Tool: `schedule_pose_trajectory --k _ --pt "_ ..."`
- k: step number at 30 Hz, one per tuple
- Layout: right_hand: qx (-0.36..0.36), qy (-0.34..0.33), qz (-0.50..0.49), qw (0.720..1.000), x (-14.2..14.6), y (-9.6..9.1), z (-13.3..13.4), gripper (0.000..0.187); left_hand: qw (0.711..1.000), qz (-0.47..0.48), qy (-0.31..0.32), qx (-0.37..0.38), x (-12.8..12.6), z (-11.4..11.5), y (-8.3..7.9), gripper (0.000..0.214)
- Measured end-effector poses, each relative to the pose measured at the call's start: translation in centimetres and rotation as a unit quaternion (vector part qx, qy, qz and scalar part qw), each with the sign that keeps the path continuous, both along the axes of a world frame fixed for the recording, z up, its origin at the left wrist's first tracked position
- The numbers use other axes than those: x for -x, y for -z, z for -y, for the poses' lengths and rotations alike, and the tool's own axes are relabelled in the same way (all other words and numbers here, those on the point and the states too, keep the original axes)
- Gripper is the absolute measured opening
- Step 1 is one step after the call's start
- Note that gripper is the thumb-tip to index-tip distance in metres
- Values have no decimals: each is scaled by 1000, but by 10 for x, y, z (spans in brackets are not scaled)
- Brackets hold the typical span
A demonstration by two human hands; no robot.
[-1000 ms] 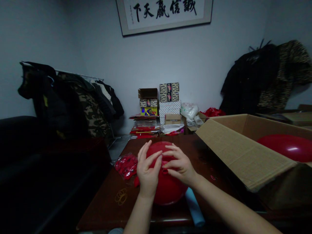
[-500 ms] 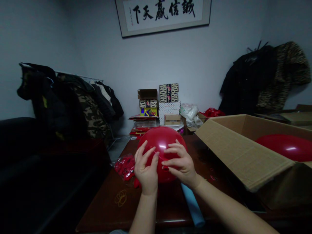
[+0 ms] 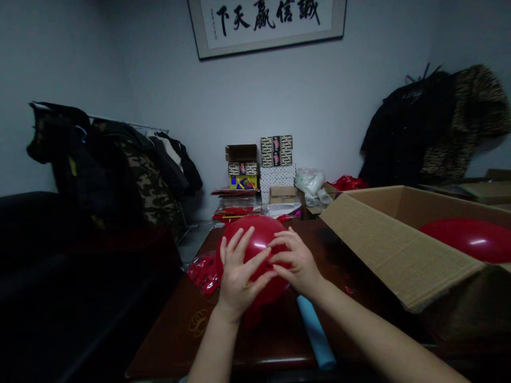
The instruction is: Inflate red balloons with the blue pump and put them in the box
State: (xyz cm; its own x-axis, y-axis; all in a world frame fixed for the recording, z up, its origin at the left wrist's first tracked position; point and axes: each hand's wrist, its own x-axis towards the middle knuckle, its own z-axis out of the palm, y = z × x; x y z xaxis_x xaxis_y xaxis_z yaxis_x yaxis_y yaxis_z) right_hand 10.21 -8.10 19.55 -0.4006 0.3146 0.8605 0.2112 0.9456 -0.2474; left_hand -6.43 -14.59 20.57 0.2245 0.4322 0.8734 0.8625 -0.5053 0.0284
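A round, inflated red balloon is in front of me over the table, its knotted or open end toward me and mostly covered by fingers. My left hand is spread against its near left side, with the thumb and index finger apart and reaching to my right fingertips. On the right side of the balloon, my right hand has its fingers bent and its thumb and fingertips closed on the balloon near its neck. What exactly lies between the fingertips is dim and partly hidden.
A light-blue tube lies on the dark wooden table. Left are a clear packet of red pieces and thin yellowish rings. An open cardboard box at right holds another red balloon. Stacked boxes stand behind.
The balloon has shifted a little left and down. My left hand has turned, its thumb and index finger now reaching right toward my right fingertips. My right hand has barely moved.
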Motion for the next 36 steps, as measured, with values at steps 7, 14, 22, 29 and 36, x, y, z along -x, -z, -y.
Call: schedule_pose_trajectory --k 7,14,22,29,36 --pt "-29 13 59 998 -4 -7 -4 5 996 -93 3 -3 7 -1 -2 30" --pt "14 -35 58 998 -2 -6 -9 8 994 -92 53 -27 10 -3 4 30" --pt "12 -61 91 994 -8 -17 -7 16 998 -7 67 -20 9 -3 6 22" --pt "-124 -47 82 988 -18 -24 -6 20 997 17 70 0 7 -5 3 14" --pt "-206 -77 119 968 -22 -35 -7 16 992 -2 94 83 3 -2 -8 12"
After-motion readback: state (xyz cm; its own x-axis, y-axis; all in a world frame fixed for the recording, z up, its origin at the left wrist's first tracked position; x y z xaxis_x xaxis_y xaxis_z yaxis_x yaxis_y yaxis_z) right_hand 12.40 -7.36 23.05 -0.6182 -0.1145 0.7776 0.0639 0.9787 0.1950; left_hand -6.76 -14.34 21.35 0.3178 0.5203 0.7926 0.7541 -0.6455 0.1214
